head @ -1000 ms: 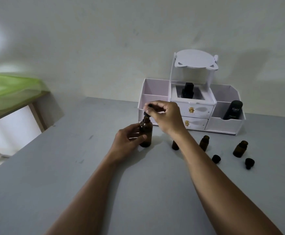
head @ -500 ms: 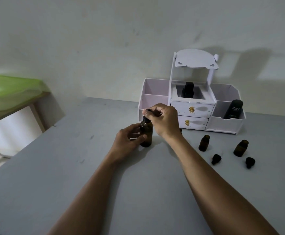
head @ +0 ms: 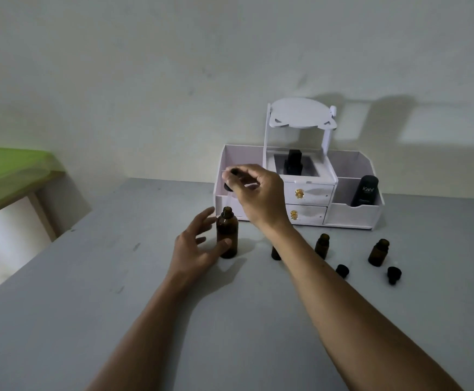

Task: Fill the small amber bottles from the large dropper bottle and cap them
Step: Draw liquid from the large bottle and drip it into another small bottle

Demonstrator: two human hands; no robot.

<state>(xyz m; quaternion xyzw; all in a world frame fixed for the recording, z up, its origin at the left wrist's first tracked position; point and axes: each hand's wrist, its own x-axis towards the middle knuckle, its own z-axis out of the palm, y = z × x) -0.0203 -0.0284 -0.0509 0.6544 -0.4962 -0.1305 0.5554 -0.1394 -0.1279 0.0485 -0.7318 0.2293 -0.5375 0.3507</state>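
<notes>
Big amber bottle [head: 227,238] stands mid-left on desk [head: 117,277], neck open. Dropper [head: 231,179] is out, just above it, pinched by right hand [head: 261,196] fingers. Left hand [head: 196,249] is beside bottle, fingers loose and spread, thumb touching glass. Small amber bottles [head: 322,245] stand to right, uncapped, with black caps [head: 342,270] nearer. Step looks like filling. Next: carry dropper right, aim tip into small neck, squeeze gently.
</notes>
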